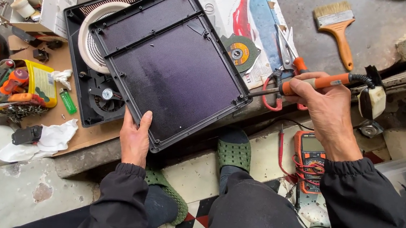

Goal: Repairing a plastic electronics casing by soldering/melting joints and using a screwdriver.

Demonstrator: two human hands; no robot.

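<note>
Right hand (321, 101) grips our screwdriver (318, 82), its shaft pointing left at the panel (167, 66) corner, which our left hand (135, 139) clamps.

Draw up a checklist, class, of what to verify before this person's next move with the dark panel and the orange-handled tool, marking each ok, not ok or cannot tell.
1. Left hand has a grip on the dark panel at its near edge: ok.
2. Right hand holds the orange-handled tool: ok.
3. Tool tip meets the panel's right corner: cannot tell.
4. Panel fully lifted off the base with the round coil: not ok, it overlaps it.
5. Scissors clear of the tool: not ok, right beside it.
</note>
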